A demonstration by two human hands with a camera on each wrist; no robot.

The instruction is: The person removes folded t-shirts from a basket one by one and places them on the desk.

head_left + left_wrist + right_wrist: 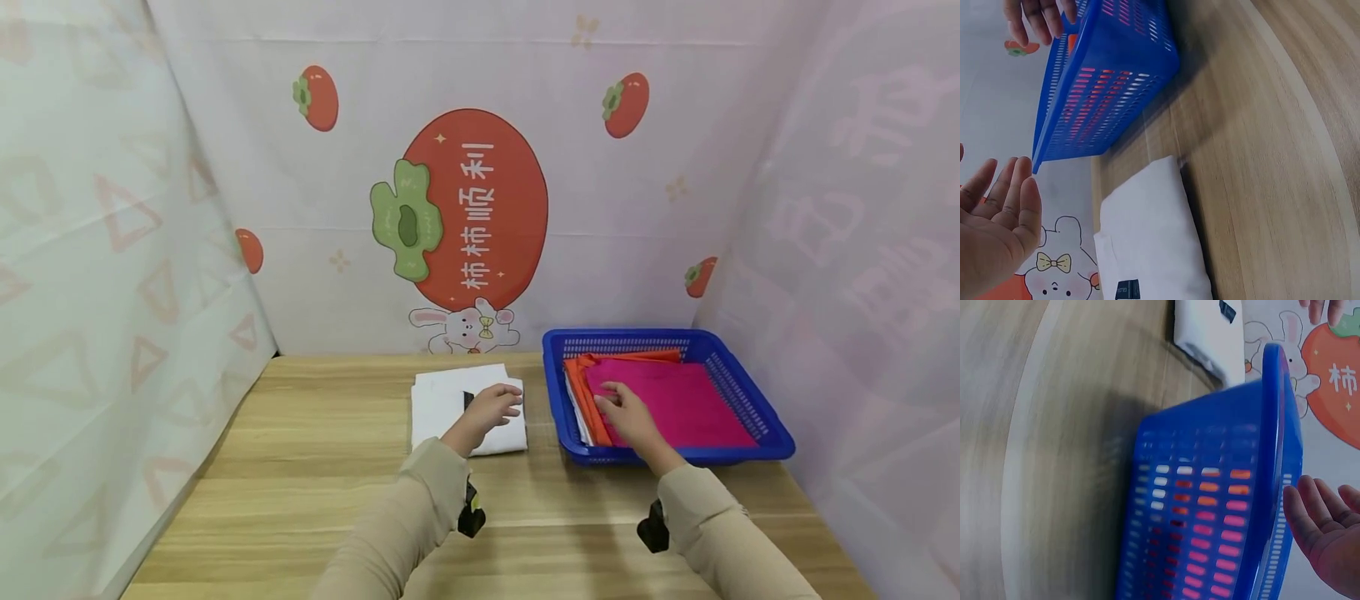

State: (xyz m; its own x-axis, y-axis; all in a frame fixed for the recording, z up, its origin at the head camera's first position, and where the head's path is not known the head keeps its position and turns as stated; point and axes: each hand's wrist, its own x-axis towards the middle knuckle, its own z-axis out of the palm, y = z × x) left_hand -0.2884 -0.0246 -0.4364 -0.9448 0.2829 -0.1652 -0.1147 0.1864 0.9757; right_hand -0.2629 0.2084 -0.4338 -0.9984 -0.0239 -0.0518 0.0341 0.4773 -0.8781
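Observation:
My left hand (486, 415) hovers over a folded white cloth (438, 417) on the table, fingers relaxed and holding nothing. A small dark label (1127, 289) shows on that cloth in the left wrist view. On the right, my other hand (632, 419) is raised above the near left part of a blue plastic basket (667, 455), its fingers loosely bent and free of any object. Inside the basket lie a folded magenta cloth (675, 396) on top, an orange cloth (581, 385) partly under it, and a white edge of fabric (577, 412) at the left side.
The wooden table (300, 467) carries the cloth and the basket. Behind it hangs a printed backdrop (247, 125) with persimmons and a rabbit, and fabric walls (862, 275) close off both sides. A black wrist device (471, 510) sits under each sleeve.

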